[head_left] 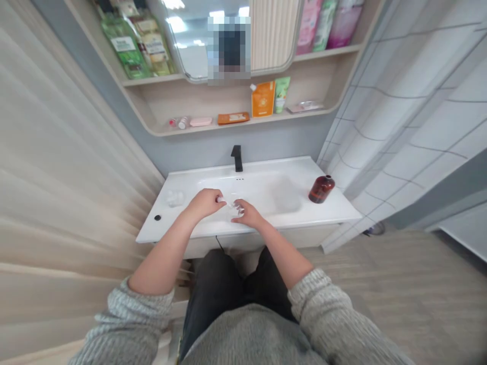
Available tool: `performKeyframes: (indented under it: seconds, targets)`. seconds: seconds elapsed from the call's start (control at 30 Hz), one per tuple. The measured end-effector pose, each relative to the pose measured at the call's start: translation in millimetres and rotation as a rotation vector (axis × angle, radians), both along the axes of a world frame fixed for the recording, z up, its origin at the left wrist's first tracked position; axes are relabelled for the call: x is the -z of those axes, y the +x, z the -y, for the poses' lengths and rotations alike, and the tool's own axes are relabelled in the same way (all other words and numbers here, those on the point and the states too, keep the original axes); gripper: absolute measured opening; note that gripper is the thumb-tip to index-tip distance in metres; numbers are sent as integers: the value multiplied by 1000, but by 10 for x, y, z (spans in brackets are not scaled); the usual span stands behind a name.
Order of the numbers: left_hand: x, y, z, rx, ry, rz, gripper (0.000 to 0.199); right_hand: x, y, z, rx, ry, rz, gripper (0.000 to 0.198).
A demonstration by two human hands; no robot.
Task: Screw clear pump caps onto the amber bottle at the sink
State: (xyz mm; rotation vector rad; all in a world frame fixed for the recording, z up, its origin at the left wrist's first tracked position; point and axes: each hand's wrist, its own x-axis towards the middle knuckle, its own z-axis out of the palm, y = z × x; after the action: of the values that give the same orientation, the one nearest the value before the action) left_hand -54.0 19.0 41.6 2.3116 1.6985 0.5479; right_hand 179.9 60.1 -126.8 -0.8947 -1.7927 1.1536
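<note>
Over the white sink (262, 195), my two hands are close together. My left hand (205, 203) pinches a slim white piece (221, 199) between thumb and fingers; its exact kind is too small to make out. My right hand (249, 214) curls around a small clear container (237, 209), its fingers on the right side. The white piece points toward the container, and I cannot tell whether they touch. A clear plastic container (175, 198) stands on the counter left of my left hand. On the right end of the counter is a reddish-brown bottle (321, 189) with no cap on it.
A black faucet (237, 158) rises behind the basin. A round black piece (157, 218) lies at the counter's left. Above hangs a shelf (213, 126) with an orange pouch (263, 99), a green tube (281, 95) and several bottles around a mirror. A curtain (76, 152) borders the left.
</note>
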Motion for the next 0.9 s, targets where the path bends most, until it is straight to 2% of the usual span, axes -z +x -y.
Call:
performKeyframes:
  seconds: [0.1,0.2,0.4,0.47,0.6,0.63,0.7,0.8,0.9]
  targets:
    - [73,174,-132,91,-42,-148,15,-42,-3,28,0,29,13,85]
    - [135,278,-212,183,-83,-204,17,-83,1,52,23,54,35,83]
    - [111,206,-171,396,-119,-42,45,-97,6,40,8,100,34,77]
    - [97,197,-131,375,-107,-77,46,-87,8,28,0,93,26,78]
    - [87,248,-83,222,-110,-259,30,-66,8,17,-42,83,23,79]
    - [83,261,-79,227,-114,-277,27,-63,8,17,-49,89,25,78]
    - [71,279,-76,325,-127,-258,26,-60,9,18,-58,103,31,76]
    - [50,286,-76,442,-134,-187,46,-57,8,19,-66,99,29,77]
    - [43,292,-75,323,-125,-222,42,-49,2,17,-75,84,16,81]
